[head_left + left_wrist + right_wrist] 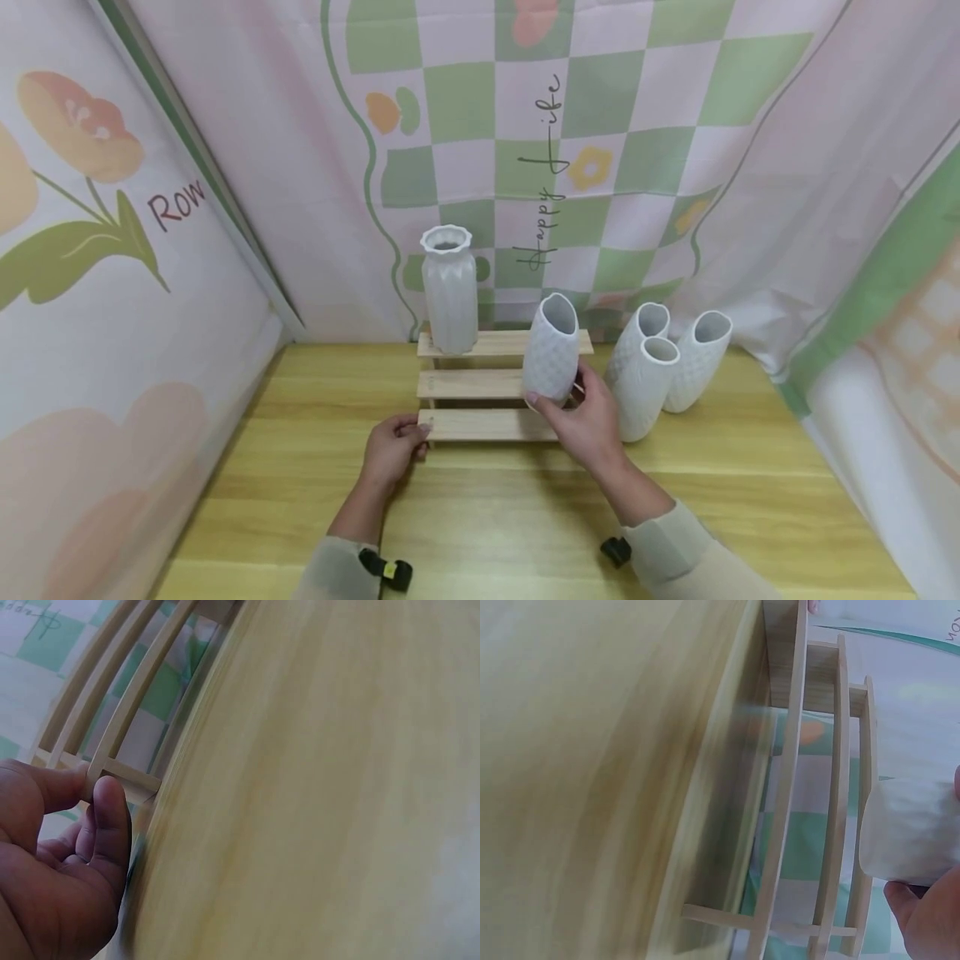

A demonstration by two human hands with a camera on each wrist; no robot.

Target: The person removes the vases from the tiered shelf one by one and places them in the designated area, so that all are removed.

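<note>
A light wooden three-tier stepped rack stands on the table. At its front left corner my left hand pinches the end of the lowest slat; the left wrist view shows thumb and finger on the slat. My right hand grips a white, dimpled vase low on its body, above the rack's right half. In the right wrist view that vase appears beside the slats; whether it touches them I cannot tell. A tall white fluted vase with a scalloped rim stands upright on the top tier's left end.
Right of the rack, three white vases stand close together on the table: one at the front, one behind it and one to the right. A checkered curtain hangs behind the wood-grain table.
</note>
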